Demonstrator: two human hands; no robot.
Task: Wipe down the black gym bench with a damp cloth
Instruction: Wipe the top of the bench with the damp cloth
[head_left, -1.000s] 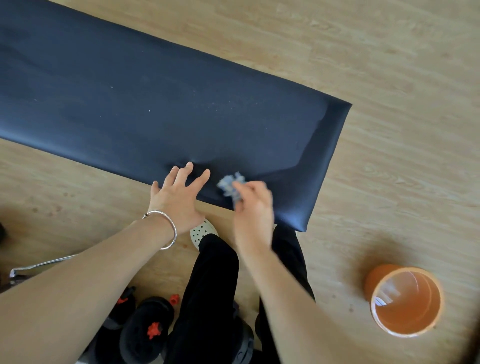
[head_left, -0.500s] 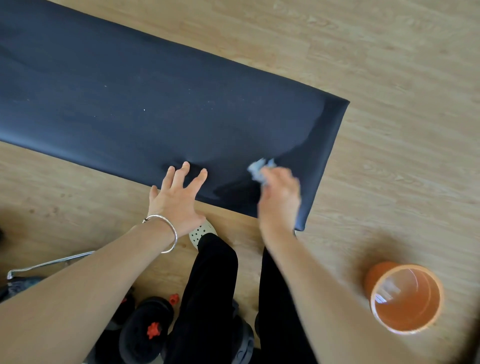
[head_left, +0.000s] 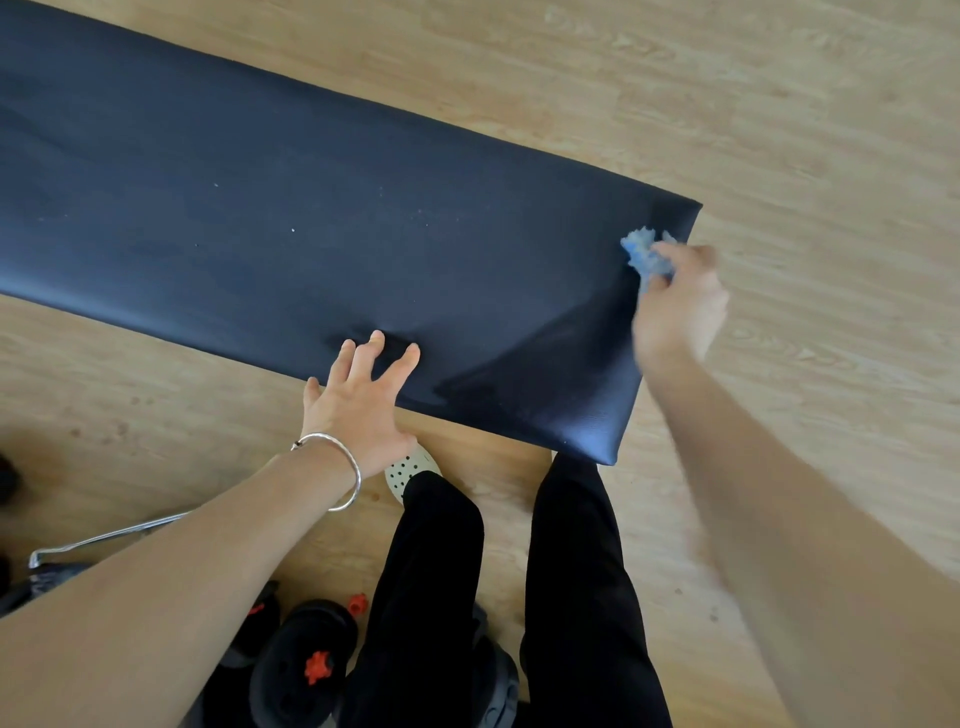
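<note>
The black gym bench (head_left: 311, 218) runs from the upper left to the right, its padded end near the middle right. My right hand (head_left: 678, 306) is at that right end, closed around a crumpled blue cloth (head_left: 644, 254) that touches the bench's end edge. A darker, shinier patch shows on the near right corner of the pad. My left hand (head_left: 363, 400) rests on the bench's near edge, fingers spread and flat, holding nothing; a silver bangle sits on its wrist.
Wooden floor (head_left: 779, 104) surrounds the bench. Black dumbbells (head_left: 301, 670) with red knobs lie at the bottom left beside a metal bar (head_left: 104, 540). My legs in black trousers (head_left: 571, 597) and a white perforated shoe (head_left: 410, 470) stand under the near edge.
My right hand has swept the blue cloth rightward along the near part of the pad to the bench's end. The view shifted, and the orange bucket has left the frame. My left hand stays put.
</note>
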